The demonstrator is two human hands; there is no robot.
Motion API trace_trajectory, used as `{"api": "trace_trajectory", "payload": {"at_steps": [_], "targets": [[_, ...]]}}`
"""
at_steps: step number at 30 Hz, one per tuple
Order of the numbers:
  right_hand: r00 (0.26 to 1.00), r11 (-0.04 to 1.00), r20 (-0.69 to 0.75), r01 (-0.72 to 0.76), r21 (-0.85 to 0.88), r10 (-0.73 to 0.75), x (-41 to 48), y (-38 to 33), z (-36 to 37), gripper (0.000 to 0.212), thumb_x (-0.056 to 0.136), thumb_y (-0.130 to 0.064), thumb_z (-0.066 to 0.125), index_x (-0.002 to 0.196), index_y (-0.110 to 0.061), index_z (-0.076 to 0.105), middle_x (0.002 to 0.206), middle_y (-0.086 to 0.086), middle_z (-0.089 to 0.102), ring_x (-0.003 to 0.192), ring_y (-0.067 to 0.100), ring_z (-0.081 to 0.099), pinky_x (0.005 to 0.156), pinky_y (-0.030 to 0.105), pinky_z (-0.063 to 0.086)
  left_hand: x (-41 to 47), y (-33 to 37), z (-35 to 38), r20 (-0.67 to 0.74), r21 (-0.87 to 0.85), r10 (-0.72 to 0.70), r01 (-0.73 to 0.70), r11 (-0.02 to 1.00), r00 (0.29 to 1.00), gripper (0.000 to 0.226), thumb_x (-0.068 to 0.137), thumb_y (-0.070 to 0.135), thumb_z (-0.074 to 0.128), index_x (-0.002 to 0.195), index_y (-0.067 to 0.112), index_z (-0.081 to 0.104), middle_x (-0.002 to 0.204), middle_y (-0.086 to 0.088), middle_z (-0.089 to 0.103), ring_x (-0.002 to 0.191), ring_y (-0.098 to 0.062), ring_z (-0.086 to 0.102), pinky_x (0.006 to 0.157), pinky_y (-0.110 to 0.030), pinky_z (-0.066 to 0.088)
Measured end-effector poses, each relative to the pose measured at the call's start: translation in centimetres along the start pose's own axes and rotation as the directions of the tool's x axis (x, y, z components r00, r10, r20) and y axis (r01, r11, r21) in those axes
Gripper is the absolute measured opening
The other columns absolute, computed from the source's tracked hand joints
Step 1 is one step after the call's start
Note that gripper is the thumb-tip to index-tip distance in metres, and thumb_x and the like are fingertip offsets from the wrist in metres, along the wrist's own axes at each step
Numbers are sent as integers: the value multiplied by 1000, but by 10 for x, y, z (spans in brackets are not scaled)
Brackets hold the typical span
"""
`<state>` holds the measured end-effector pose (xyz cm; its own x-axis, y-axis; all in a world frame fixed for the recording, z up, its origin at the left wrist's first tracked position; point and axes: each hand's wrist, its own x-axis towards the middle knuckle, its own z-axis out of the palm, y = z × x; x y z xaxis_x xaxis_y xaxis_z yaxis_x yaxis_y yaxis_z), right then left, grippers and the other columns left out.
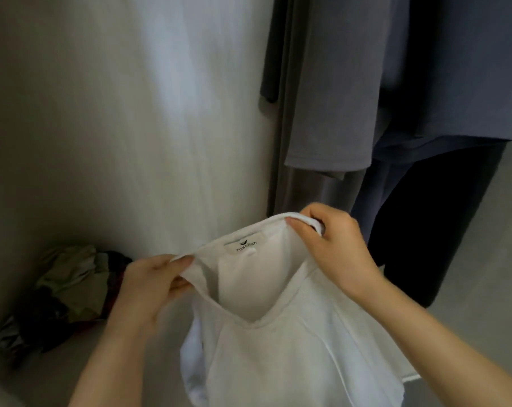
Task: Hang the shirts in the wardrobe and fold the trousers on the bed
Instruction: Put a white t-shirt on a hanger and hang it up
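White T-shirt (293, 348), held up in front of the open wardrobe, low and centre in the head view, its body hanging down out of frame. The neckline (257, 320) is spread wide between the two hands, front edge sagging in a curve, back edge stretched nearly straight. A sewn-in label (246, 246) printed "FastFish" lies just inside the back edge. Left hand (149, 292): thumb and fingers pinch the left end of the neckline, fabric bunched in the grip. Right hand (337, 248): fingers curled over the right end, thumb pressed against the rim from inside. Above and to the right hang grey-blue shirts (337, 98), hems level with the upper half of the frame, not touching the T-shirt; a dark garment (425, 230) hangs below them. A pale wardrobe panel (116, 113) fills the left. At its foot, lower left, lies a crumpled pile of clothes (69, 286), olive, dark and red.
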<state>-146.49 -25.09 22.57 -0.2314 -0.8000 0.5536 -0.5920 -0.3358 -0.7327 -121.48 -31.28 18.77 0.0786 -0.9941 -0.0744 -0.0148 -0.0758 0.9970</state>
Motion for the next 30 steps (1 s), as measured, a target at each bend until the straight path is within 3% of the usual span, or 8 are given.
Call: {"api": "trace_trajectory", "payload": {"at_steps": [4,7,11,17,19,23,27,30], "targets": [[999,1000,34,16,2,-16,9,2,5,30,93,-22,62,74,1,60,68,11,61,67,20,56,60,26,42,-26,11,-21,245,-140,-90,127,982,965,27,84,19,67,97,-2,76,104,-21,73,92,-32,73,68,-32,62],[1000,1000,31,1,2,-1,18,4,4,31,94,-23,61,75,1,61,69,12,62,69,24,57,61,28,43,-43,24,-31,288,-195,-76,136,971,955,33,81,26,63,100,2,77,111,-22,72,100,-34,70,72,-36,62],[998,1000,62,20,-6,-20,17,3,4,32,93,-27,62,74,-1,61,67,11,62,67,24,57,60,30,43,-55,44,-24,99,-274,-33,59,960,995,29,92,22,58,97,-1,76,103,-17,75,85,-23,74,62,-27,60],[977,981,203,102,-163,-68,11,-7,-2,29,93,-34,60,73,-13,63,64,-1,61,63,16,58,63,42,51,-58,69,-15,-184,-166,106,-138,976,977,18,93,21,66,89,5,74,82,-10,76,61,-12,71,45,-17,50],[963,963,245,168,-212,-114,10,-19,-5,23,94,-34,58,79,-18,66,67,-5,62,64,12,59,63,40,53,-56,81,-14,-237,-140,156,-192,971,959,17,90,22,70,83,8,75,77,-8,76,63,-14,72,48,-20,53],[932,877,300,311,-366,-206,10,-49,-6,18,96,-34,51,86,-24,61,74,-6,60,67,14,58,61,37,52,-47,111,-16,-299,-67,255,-287,956,919,28,85,29,76,85,1,74,84,-17,75,73,-25,69,70,-34,54],[897,800,369,402,-445,-245,12,-81,-1,18,99,-30,42,93,-20,55,87,1,61,80,25,60,70,41,53,-42,143,-16,-293,-56,374,-406,912,880,42,85,29,76,90,-11,66,79,-17,65,72,-22,61,70,-34,47],[882,757,345,458,-467,-321,16,-109,0,17,99,-31,39,93,-21,53,85,-1,59,82,28,58,66,35,47,-38,166,-16,-293,-115,418,-465,878,860,42,86,26,75,93,-14,63,79,-14,62,73,-22,58,70,-34,46]]}}
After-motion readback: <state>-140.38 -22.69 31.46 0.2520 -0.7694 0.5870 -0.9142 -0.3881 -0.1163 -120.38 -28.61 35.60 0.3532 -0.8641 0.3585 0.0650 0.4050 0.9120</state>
